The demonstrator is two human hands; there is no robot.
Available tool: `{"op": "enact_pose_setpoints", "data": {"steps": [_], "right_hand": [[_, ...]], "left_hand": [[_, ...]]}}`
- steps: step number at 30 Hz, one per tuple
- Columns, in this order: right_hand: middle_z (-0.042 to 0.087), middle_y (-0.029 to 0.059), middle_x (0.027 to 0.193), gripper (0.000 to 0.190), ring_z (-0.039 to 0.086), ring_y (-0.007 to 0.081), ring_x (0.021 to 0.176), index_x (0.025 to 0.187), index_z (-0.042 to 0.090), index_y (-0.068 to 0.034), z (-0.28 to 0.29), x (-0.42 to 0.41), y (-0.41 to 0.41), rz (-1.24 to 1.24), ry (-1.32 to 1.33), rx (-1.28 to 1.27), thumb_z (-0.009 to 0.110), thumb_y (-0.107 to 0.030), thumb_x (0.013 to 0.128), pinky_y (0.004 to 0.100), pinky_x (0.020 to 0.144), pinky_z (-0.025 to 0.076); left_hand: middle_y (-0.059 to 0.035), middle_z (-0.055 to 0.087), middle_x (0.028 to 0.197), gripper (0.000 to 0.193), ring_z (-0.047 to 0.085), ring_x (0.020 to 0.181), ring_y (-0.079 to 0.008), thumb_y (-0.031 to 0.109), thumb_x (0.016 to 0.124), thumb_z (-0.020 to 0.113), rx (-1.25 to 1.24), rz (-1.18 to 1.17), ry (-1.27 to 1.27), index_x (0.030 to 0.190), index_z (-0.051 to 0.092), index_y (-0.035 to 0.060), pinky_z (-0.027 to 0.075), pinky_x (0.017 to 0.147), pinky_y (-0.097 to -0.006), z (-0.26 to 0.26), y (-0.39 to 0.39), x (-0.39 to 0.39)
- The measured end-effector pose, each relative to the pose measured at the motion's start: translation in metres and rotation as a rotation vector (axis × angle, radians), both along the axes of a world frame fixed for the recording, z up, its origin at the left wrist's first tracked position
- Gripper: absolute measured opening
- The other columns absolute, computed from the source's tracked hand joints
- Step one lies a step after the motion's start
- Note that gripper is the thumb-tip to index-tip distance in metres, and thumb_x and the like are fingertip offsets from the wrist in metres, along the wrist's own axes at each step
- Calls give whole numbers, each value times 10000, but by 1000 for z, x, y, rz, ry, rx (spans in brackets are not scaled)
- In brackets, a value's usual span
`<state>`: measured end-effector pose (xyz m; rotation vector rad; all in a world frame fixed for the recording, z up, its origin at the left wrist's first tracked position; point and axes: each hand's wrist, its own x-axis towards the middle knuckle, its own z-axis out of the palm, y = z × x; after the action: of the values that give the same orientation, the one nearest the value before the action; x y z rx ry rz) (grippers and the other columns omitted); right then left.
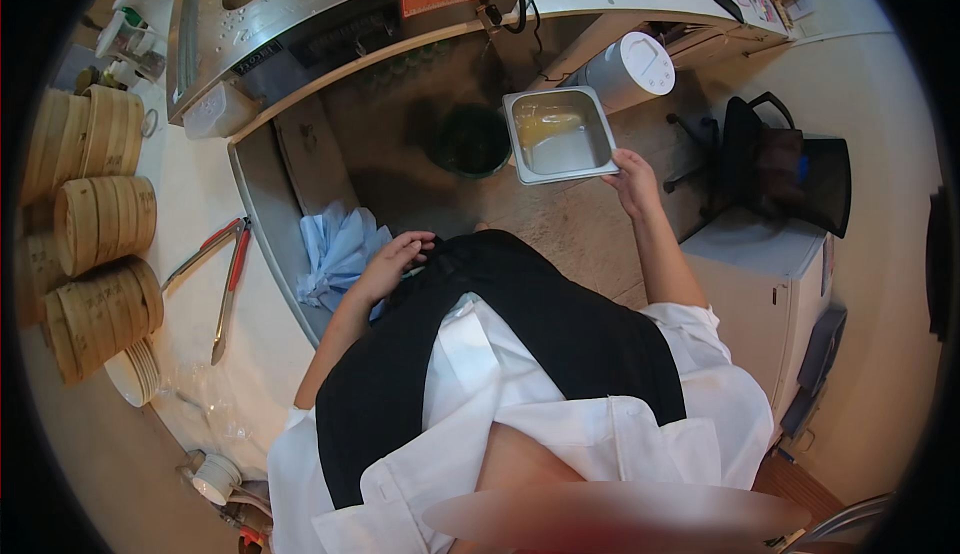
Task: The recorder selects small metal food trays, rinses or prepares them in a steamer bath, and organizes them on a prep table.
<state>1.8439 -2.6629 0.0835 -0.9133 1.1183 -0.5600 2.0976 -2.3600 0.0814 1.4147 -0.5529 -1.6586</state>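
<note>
My right hand (634,183) grips the near right corner of a square stainless-steel pan (564,162), holding it out in front of me above the floor. A pale yellow liquid (551,125) lies in the pan, pooled toward its far side. My left hand (394,260) hangs at my waist by the black apron (517,269), fingers slightly bent and nothing seen in them. Beside that hand is a bunched light-blue plastic bag (337,250).
Steel tongs with red grips (236,269) lie on the white counter at left, near stacked bamboo steamers (109,220). A metal-framed appliance (315,3) spans the far side. A white cylindrical device (637,66), an office chair (787,156) and a white cabinet (750,291) stand to the right.
</note>
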Motion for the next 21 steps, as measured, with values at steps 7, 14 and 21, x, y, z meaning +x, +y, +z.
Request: {"op": "enact_pose_setpoints", "data": {"steps": [7, 14, 21], "right_hand": [[502, 52, 749, 116, 506, 139, 644, 819, 463, -20, -74, 37, -15, 4, 141, 10, 504, -97, 742, 274, 563, 455], [526, 108, 692, 158, 551, 190, 631, 667, 498, 1, -114, 80, -39, 171, 746, -430, 570, -139, 656, 313, 492, 450], [520, 186, 841, 200, 514, 337, 773, 751, 537, 19, -111, 113, -38, 384, 996, -967, 514, -113, 602, 376, 690, 410]], "left_hand": [[-27, 477, 1001, 318, 434, 826, -105, 236, 819, 349, 27, 90, -4, 1080, 424, 70, 340, 752, -234, -7, 22, -7], [-38, 483, 997, 323, 429, 811, -105, 247, 822, 344, 78, 185, -28, 1072, 434, 63, 340, 759, -241, -10, 40, -13], [-33, 493, 975, 302, 426, 809, -105, 218, 829, 359, 112, 257, -45, 1072, 443, 60, 332, 781, -228, -4, 50, -18]]}}
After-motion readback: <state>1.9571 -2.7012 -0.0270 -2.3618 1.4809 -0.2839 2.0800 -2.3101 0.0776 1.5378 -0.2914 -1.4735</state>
